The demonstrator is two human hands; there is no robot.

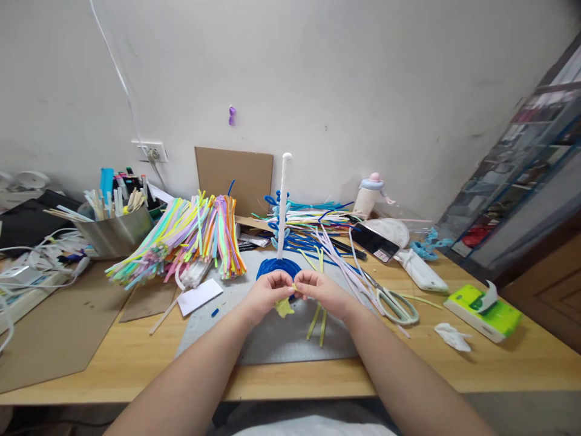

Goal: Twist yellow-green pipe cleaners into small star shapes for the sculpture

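Observation:
Both my hands meet over the grey cutting mat [272, 345], fingertips pinched together. Between them is a yellow pipe-cleaner piece [284, 308], part of it hanging below the fingers of my left hand [275, 288]. My right hand [320, 290] pinches the same piece from the other side; its exact shape is partly hidden by the fingers. Just behind the hands sits a round blue base [279, 264] with a white upright stick [283, 206] rising from it. Light and dark blue loops [275, 221] show beside the stick. Yellow pipe cleaners [322, 321] lie by my right hand.
A large pile of coloured pipe cleaners [181, 236] lies left, near a metal pot of sticks [113, 230]. Scissors [397, 307], a phone [376, 241], a white bottle [368, 197] and a green tissue pack [483, 312] are at the right. Cardboard [233, 181] leans on the wall.

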